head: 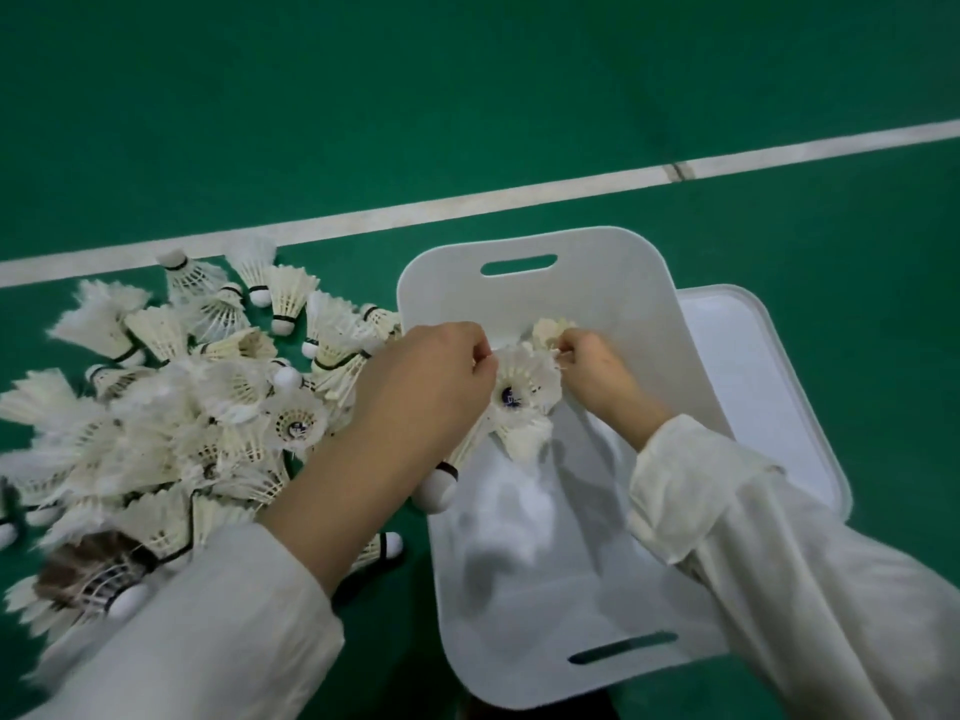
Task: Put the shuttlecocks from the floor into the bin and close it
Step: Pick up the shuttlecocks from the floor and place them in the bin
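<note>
Head view shows both hands over the open white bin (519, 283): left hand (426, 387) and right hand (592, 366) each pinch a bunch of feathered shuttlecocks (524, 387) above it. Most of the task remains; a big pile (197, 402) covers the green floor (467, 96) left of the bin, lid (753, 366) off.
</note>
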### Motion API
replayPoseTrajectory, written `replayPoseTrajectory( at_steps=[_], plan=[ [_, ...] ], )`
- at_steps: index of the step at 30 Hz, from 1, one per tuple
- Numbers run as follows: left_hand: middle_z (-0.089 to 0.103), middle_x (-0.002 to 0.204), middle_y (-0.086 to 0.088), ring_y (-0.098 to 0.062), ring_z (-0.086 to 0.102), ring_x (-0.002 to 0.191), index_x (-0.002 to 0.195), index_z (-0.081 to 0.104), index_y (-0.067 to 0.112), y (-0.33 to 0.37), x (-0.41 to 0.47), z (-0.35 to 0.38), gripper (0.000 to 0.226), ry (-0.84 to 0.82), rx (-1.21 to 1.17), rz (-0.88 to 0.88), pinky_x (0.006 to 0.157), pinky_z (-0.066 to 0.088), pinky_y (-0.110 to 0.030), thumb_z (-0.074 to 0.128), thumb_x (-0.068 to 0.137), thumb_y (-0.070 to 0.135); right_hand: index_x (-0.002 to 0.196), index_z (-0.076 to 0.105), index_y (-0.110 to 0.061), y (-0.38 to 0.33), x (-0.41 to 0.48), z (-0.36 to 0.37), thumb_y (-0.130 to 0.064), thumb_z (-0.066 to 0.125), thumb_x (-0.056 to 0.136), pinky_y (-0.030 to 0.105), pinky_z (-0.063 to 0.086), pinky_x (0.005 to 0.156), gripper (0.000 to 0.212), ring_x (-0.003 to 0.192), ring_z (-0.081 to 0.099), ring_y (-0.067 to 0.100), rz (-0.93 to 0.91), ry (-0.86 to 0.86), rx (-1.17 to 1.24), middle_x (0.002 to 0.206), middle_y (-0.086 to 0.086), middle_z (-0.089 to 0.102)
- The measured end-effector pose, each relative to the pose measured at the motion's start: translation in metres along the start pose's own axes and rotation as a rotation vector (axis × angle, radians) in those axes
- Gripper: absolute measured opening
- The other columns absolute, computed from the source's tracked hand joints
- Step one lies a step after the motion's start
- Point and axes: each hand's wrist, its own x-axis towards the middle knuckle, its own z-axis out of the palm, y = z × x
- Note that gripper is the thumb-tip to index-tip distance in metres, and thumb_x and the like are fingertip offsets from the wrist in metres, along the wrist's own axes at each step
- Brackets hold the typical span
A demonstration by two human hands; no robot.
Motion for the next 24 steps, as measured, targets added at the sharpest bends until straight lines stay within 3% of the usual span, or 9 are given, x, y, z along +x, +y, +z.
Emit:
replayPoseTrajectory(
  at_steps=[3,5,8,10,12,16,19,21,24],
  plan=[
    [0.067,0.087,0.004,-0.022,0.060,0.081,0.094,0.061,0.027,-0.002,0.000,-0.001,0.019,0.005,-0.007,0.002,0.070,0.051,-0.035,0.045,0.091,0.038,0.122,0.052,-0.008,-0.006,-0.013,-0.011,-0.008,0.057,0.085,0.036,0.042,0.096,0.036,0.107,0.054,0.039,-0.037,-0.011,-0.091,0.136,0.016,0.036],
    [0.067,0.087,0.004,-0.022,0.061,0.081,0.093,0.060,0.027,-0.002,0.000,-0.001,0.019,0.006,-0.010,-0.004,0.070,0.051,-0.035,0.045,0.091,0.038,0.128,0.045,-0.011,-0.014,-0.033,-0.028,-0.004,0.061,0.082,0.040,0.043,0.098,0.049,0.110,0.053,0.039,-0.117,0.079,-0.087,0.142,0.014,0.026],
    [0.066,0.087,0.003,-0.022,0.061,0.080,0.093,0.061,0.026,-0.001,0.000,-0.001,0.020,0.021,-0.037,-0.005,0.070,0.051,-0.035,0.045,0.091,0.038,0.129,0.042,-0.024,-0.025,-0.077,-0.060,-0.002,0.059,0.084,0.038,0.049,0.086,0.053,0.090,0.060,0.025,-0.269,0.154,-0.046,0.125,0.003,0.043],
    [0.066,0.085,0.001,-0.024,0.060,0.077,0.093,0.061,0.025,0.002,-0.001,-0.002,0.019,0.060,-0.078,0.002,0.068,0.051,-0.035,0.045,0.091,0.036,0.130,0.038,-0.037,-0.034,-0.108,-0.077,-0.012,0.064,0.085,0.025,0.050,0.077,0.059,0.081,0.061,0.013,-0.337,-0.018,0.020,0.105,-0.007,0.053],
    [0.066,0.083,-0.002,-0.025,0.060,0.075,0.092,0.060,0.024,0.007,-0.002,-0.001,0.018,0.107,-0.144,0.013,0.066,0.051,-0.036,0.045,0.091,0.034,0.130,0.038,-0.044,-0.038,-0.127,-0.080,-0.020,0.068,0.084,0.018,0.048,0.074,0.060,0.078,0.060,0.008,-0.380,-0.135,0.025,0.100,-0.014,0.054],
    [0.064,0.077,-0.004,-0.024,0.060,0.069,0.099,0.056,0.022,0.020,-0.010,0.001,0.022,0.134,-0.289,0.043,0.063,0.050,-0.036,0.045,0.093,0.040,0.103,0.067,-0.022,-0.031,-0.121,-0.063,-0.028,0.063,0.087,0.025,0.047,0.077,0.017,0.079,0.060,0.012,-0.386,0.060,0.042,0.097,-0.006,0.056],
    [0.060,0.075,0.004,-0.013,0.058,0.068,0.111,0.045,0.020,0.021,-0.021,0.000,0.035,0.076,-0.367,0.067,0.062,0.044,-0.031,0.040,0.093,0.049,0.092,0.068,-0.013,-0.016,-0.106,-0.059,-0.026,0.057,0.091,0.023,0.035,0.068,0.017,0.078,0.057,0.018,-0.205,0.168,-0.050,0.092,0.002,0.063],
    [0.055,0.089,0.007,-0.010,0.055,0.077,0.113,0.044,0.019,0.017,-0.029,0.002,0.040,0.039,-0.343,0.088,0.066,0.040,-0.026,0.046,0.089,0.051,0.090,0.068,-0.010,-0.002,-0.097,-0.055,-0.025,0.054,0.091,0.029,0.038,0.069,0.020,0.086,0.060,0.027,-0.098,0.151,-0.207,0.090,0.008,0.069],
    [0.047,0.095,0.008,-0.013,0.052,0.085,0.105,0.049,0.017,0.008,-0.036,0.013,0.025,0.021,-0.240,0.162,0.070,0.036,-0.023,0.057,0.089,0.033,0.085,0.066,-0.003,0.013,-0.078,-0.035,-0.018,0.050,0.091,0.036,0.045,0.074,0.022,0.088,0.062,0.036,-0.072,0.130,-0.366,0.089,0.017,0.069]
  ],
)
